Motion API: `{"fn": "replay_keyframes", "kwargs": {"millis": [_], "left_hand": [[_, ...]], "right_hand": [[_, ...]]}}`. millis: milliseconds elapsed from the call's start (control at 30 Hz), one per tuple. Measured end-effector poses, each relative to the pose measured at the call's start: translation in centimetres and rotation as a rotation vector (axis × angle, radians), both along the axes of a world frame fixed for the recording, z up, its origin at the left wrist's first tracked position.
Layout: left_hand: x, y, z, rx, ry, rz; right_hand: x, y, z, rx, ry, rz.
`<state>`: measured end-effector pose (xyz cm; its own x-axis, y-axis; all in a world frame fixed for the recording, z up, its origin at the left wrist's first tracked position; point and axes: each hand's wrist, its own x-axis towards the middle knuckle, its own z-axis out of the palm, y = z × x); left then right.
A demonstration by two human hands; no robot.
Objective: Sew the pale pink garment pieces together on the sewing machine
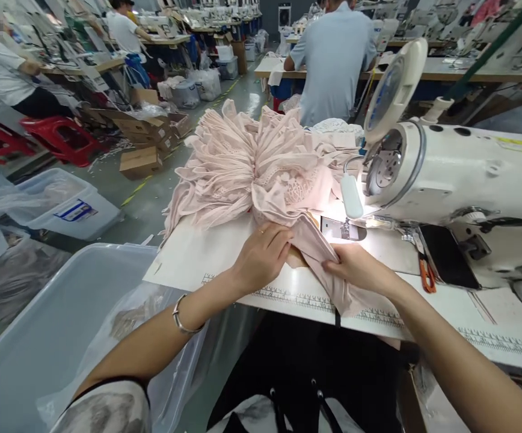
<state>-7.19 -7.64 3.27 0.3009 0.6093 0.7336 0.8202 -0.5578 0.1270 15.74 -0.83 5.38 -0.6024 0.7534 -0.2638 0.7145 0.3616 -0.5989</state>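
Both hands are down on a strip of pale pink fabric (pixel 319 252) lying on the white table (pixel 198 258), right in front of the sewing machine (pixel 450 174). The left hand (pixel 261 255) is pressed flat on the cloth with the fingers spread forward — no real pinch that I can see, more of a hold-down, and there's a ring on one finger and a silver bracelet (pixel 182 316) on the wrist. The right hand (pixel 360 267) has its grip closed on the same strip, thumb and fingers pinching the edge where it runs down toward the table's front edge. The strip's upper end sits just beside the needle plate (pixel 342 228), which is lit up bright by the little machine lamp (pixel 351 195).

Behind the hands there's a big heap of the same pink pieces (pixel 247 162), some with lace, piled across the back of the table. Orange-handled scissors (pixel 426 273) and a dark phone (pixel 448 255) lie to the right by the machine base. A clear plastic bin (pixel 58 325) stands on the floor to the left, with another one (pixel 62 201) farther off. A person in a light blue shirt (pixel 333 60) sits with their back to us at the next table.
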Motion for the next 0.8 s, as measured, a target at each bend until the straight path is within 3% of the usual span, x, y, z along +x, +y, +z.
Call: {"fn": "replay_keyframes", "kwargs": {"millis": [100, 167, 267, 367, 433, 500, 600, 800], "left_hand": [[1.0, -0.2, -0.1, 0.045, 0.011, -0.11], [1.9, 0.1, -0.4, 0.059, 0.073, -0.232], [3.1, 0.8, -1.2, -0.02, 0.271, -0.377], [4.3, 1.4, -1.7, -0.165, 0.498, -0.378], [5.0, 1.5, -1.5, -0.244, 0.646, -0.286], [5.7, 1.3, -0.8, -0.338, 0.809, -0.154], [6.8, 1.0, 0.4, -0.45, 0.974, -0.027], [8.4, 1.4, 0.5, -0.254, 1.03, -0.217]], "right_hand": [[4.4, -1.5, 1.2, -0.087, 0.121, 0.086], [6.7, -2.1, 1.4, -0.277, 0.226, 0.086], [8.2, -2.5, 0.4, -0.557, 0.401, -0.118], [7.8, -2.4, -1.6, -0.692, 0.551, -0.381], [7.3, -2.0, -2.6, -0.621, 0.581, -0.506], [7.1, -1.9, -3.1, -0.438, 0.564, -0.595], [8.0, -2.6, -2.9, -0.153, 0.42, -0.61], [11.4, -5.6, -2.0, 0.204, 0.175, -0.512]]}}
